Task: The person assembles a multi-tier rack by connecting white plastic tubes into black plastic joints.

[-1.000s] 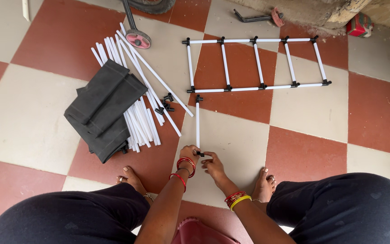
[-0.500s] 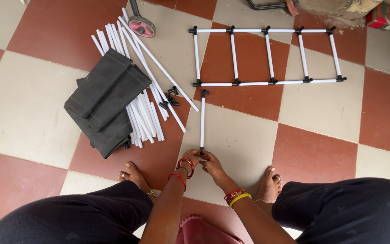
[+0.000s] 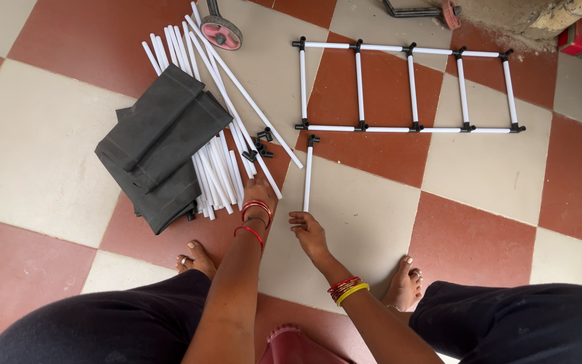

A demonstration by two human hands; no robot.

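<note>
- Checkered floor (image 3: pixel 42 141) of red and cream tiles, seen from above between bent knees in dark trousers.
- Ladder-shaped frame (image 3: pixel 409 87) of white tubes and black joints, flat on the floor, well ahead of both hands, long axis running left to right.
- Folded dark fabric (image 3: pixel 159 152) lying over part of a loose bundle of white tubes (image 3: pixel 217 168), ahead and to the left.
- Single white tube (image 3: pixel 308 178) with a black connector (image 3: pixel 312 140) on its far end; long axis running straight away from the body, near end just ahead of the right hand, far end just short of the frame's near rail.
- Left hand (image 3: pixel 259 195) stretched forward and leftward onto the near ends of the bundle, fingers turned down among the tubes; whether closed on one, impossible to tell.
- Right hand (image 3: pixel 308 229) resting low on the floor, fingertips at or touching the near end of the single tube, fingers loosely curled, no firm grasp visible; the nearer hand to that tube.
- Small heap of loose black connectors (image 3: pixel 259 145) between the bundle and the single tube, beyond the left hand.
- Pink-hubbed small wheel (image 3: pixel 221 32) at the top edge, apart from everything handled.
</note>
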